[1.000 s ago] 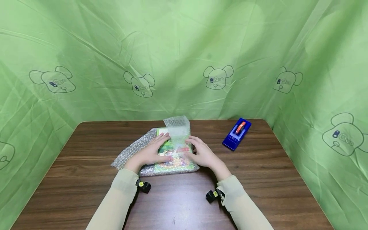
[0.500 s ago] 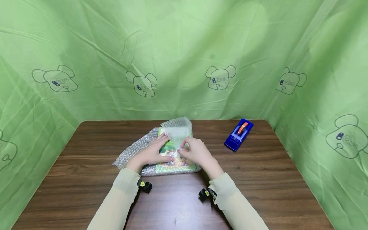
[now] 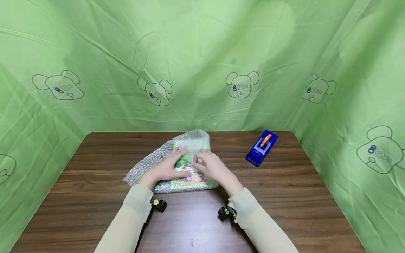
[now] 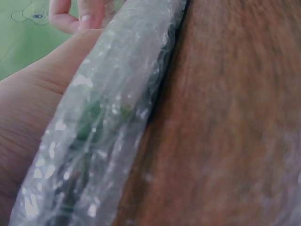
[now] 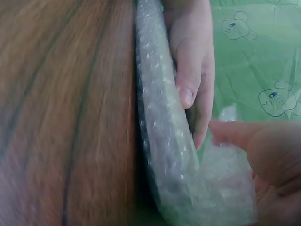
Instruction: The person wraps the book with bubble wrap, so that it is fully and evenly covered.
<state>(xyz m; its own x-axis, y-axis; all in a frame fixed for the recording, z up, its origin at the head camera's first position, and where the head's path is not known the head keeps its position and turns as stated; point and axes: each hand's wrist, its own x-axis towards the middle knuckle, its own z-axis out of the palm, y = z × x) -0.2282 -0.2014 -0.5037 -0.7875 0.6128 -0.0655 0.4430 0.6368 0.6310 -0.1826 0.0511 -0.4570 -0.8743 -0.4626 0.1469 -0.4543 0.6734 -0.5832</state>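
Observation:
A book with a colourful green cover (image 3: 193,180) lies on the table, partly wrapped in bubble wrap (image 3: 143,168). My left hand (image 3: 166,169) rests on the book's left part, thumb and fingers spread. Over the right part, my right hand (image 3: 215,168) pinches a flap of bubble wrap between thumb and index finger. In the right wrist view, that flap (image 5: 225,169) stands raised beside the right hand (image 5: 277,155). The left wrist view shows the wrapped near edge (image 4: 108,94) along the tabletop, with the left hand (image 4: 37,103) behind it.
A blue tape dispenser (image 3: 257,155) with an orange roll lies to the right of the book. The wooden table (image 3: 284,196) ends at green curtains (image 3: 196,112) behind and at both sides. Loose bubble wrap spreads left of the book.
My right hand has moved left from the book's right side, its fingers closing on the flap and drawing it down over the cover. The left hand has stayed in place.

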